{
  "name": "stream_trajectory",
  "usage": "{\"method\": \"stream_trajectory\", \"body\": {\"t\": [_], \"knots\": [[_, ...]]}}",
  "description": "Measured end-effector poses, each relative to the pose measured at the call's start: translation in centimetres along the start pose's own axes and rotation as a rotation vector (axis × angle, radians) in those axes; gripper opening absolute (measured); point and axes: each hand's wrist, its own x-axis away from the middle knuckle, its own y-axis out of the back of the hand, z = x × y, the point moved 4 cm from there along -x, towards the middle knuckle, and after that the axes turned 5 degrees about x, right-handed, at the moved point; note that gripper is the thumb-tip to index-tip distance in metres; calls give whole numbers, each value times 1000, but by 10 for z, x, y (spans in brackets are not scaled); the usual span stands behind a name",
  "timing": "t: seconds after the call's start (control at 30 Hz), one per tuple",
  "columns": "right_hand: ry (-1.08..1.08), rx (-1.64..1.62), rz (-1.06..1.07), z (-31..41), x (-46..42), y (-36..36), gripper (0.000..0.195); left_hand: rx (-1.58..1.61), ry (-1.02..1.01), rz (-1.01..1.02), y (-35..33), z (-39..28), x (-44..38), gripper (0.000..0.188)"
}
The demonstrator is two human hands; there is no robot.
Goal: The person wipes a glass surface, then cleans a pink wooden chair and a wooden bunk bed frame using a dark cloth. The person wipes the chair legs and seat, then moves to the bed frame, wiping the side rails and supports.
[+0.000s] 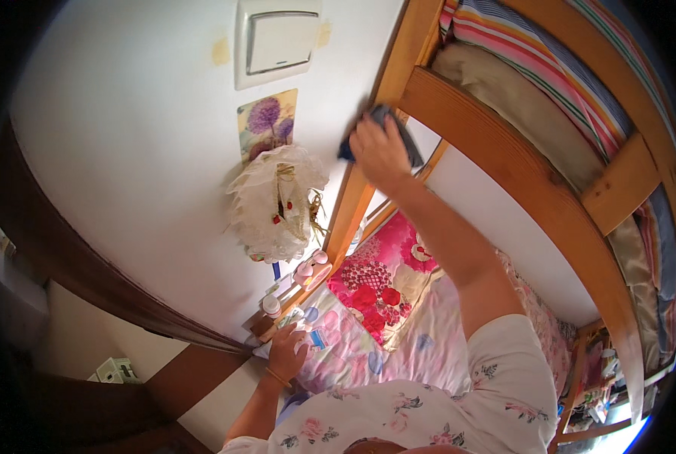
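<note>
My right hand (379, 148) presses a dark grey-blue cloth (412, 146) against the upright wooden post (354, 196) of a bunk bed, just below where the upper rail joins it. The cloth is slightly blurred. Low down, my left hand (287, 352) rests at the bed's corner with its fingers apart; what lies under its fingertips is partly hidden. Close beside it are a blue-and-white packet (318, 339) and a white bottle (271, 306). A pink ornament (313, 269) stands farther along the same wooden ledge.
A lace-trimmed decoration (278, 204) hangs on the white wall, under a flower picture (267, 125) and a light switch (283, 42). The upper bunk's rail (502, 142) curves across the right, with striped bedding (548, 74) above. A red floral pillow (380, 289) lies on the lower bed.
</note>
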Motion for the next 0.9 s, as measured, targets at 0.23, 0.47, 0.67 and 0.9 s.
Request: {"method": "stream_trajectory", "body": {"t": [0.23,0.47,0.67,0.9], "knots": [[251,-360,113,115,78,-49,12,32,-16,0,0,-12,0,30],[125,-366,101,-1,-3,59,34,16,-29,17,-10,19,0,29],[72,35,89,-116,-50,62,38,119,-159,59,-34,-8,-35,31],[-181,289,-82,-224,-131,113,39,39,-87,54,-22,29,-21,31]]}}
